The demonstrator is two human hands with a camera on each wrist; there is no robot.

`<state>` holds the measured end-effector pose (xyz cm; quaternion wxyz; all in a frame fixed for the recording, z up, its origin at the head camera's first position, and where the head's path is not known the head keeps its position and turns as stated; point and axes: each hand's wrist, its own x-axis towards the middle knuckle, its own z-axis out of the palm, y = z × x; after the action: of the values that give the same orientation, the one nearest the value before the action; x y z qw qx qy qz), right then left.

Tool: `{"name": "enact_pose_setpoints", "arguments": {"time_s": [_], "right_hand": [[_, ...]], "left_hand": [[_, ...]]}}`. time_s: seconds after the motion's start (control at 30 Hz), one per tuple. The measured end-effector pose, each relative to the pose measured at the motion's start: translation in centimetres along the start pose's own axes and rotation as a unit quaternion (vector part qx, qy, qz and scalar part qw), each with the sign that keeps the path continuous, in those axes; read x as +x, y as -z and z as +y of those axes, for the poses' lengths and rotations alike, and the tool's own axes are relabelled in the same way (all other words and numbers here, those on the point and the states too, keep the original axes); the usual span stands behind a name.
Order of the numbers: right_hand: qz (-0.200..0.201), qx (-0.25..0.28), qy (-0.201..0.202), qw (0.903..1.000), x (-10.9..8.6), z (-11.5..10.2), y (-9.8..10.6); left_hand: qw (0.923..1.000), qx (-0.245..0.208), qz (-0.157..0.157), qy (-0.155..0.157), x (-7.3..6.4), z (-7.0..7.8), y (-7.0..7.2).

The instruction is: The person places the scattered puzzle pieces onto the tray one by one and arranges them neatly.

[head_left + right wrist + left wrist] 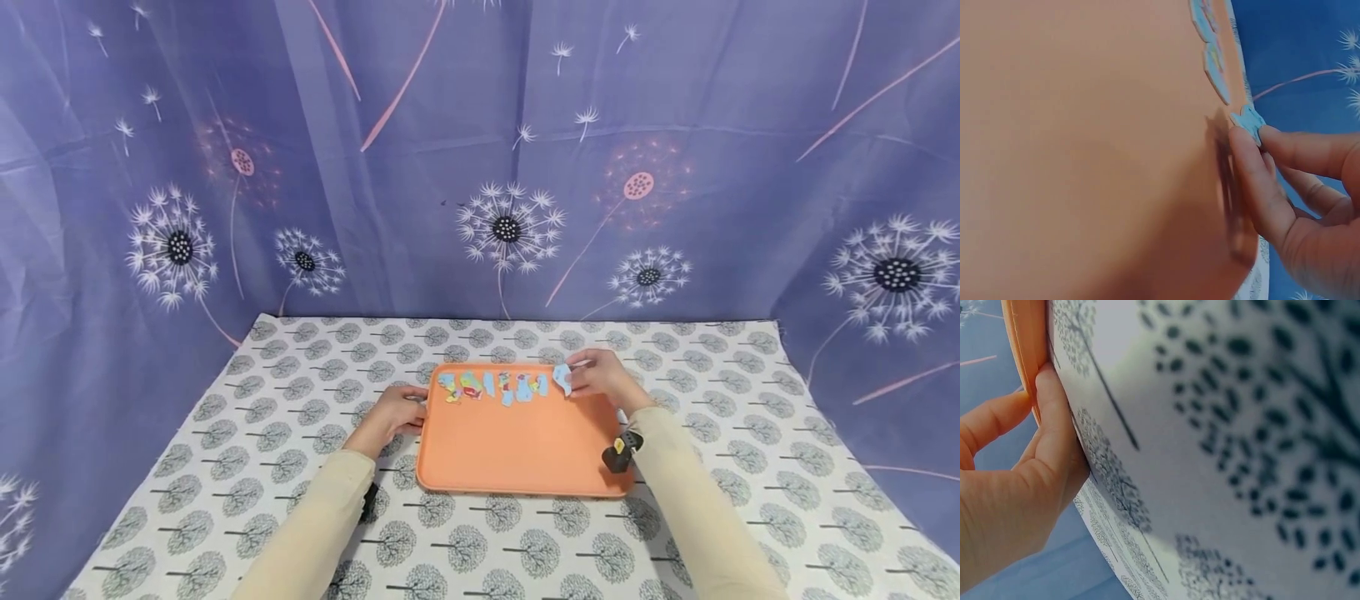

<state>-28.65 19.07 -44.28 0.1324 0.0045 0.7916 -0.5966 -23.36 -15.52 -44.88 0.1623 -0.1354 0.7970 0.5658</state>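
Observation:
An orange tray (517,454) lies on the table with a row of jigsaw puzzle pieces (523,388) along its far edge. They are light blue with bits of coloured print. At the tray's left rim my left hand (396,412) grips the edge, its thumb and fingers meeting the rim (1022,337) in the left wrist view. My right hand (602,375) pinches a light-blue puzzle piece (1249,120) between thumb and fingers, over the tray's far right corner. That piece is to the right of the row and apart from it.
A white tablecloth (300,408) printed with grey trees covers the table around the tray. Purple curtains (420,167) with dandelion prints hang behind and at both sides. A black wrist device (621,452) on my right arm overhangs the tray's right side.

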Motion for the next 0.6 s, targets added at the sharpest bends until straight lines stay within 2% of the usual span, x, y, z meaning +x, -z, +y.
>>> {"name": "enact_pose_setpoints", "arguments": {"time_s": [0.27,0.6], "right_hand": [[-0.012,-0.02,-0.001,0.9997,-0.14,0.17,-0.31],[0.013,-0.048,-0.008,0.9987,0.22,0.38,-0.54]], "left_hand": [[1.0,0.007,0.004,0.002,-0.1,0.17,-0.19],[1.0,0.008,0.004,0.003,-0.26,0.18,-0.19]]}}
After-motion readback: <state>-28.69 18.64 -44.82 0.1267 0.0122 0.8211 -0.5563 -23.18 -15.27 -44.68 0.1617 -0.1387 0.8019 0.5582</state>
